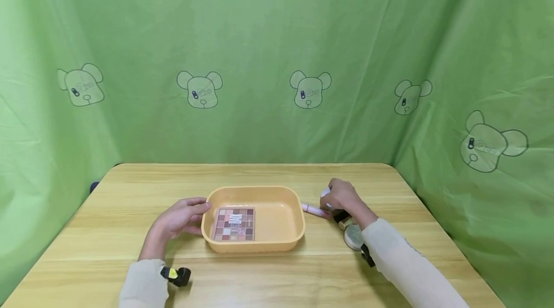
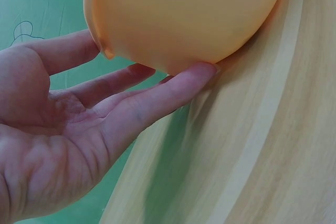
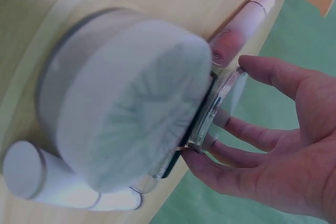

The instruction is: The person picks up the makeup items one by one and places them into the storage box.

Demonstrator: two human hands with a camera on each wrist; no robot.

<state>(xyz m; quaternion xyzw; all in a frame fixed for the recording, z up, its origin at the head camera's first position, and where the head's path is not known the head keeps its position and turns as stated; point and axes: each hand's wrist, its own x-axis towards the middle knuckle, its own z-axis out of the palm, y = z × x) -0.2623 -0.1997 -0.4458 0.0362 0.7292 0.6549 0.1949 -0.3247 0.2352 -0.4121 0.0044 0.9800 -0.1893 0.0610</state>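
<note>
From left to right, the left-wrist view shows the outside of a peach plastic tray (image 1: 276, 246) and the left hand (image 2: 68, 114) pinching its end, thumb at the rim and fingers against the wall and underside. The head view alone shows inside: an eyeshadow palette (image 1: 234, 225) of many small pans lies flat at the tray's left end. A pink-and-white cosmetic tube (image 1: 316, 210) rests just beside the tray's right end. The right-wrist view reveals what the right hand (image 1: 339, 196) mostly hides from above: thumb and fingertips pinch a clear-rimmed container (image 3: 215, 106) by its edge (its full shape is blocked). In front stands a round jar (image 3: 131, 103) with a starburst-patterned lid, and next to it lies a white capped tube (image 3: 58, 179).

The table (image 1: 259, 281) has pale wood grain. Around it hangs a green curtain (image 1: 255, 24) printed with outlined bear heads.

The left forearm reaches forward, palm turned toward the tray; the right stretches inward from the lower right, knuckles up. Both wear pale sleeves and a small black wrist camera (image 1: 177, 276).
</note>
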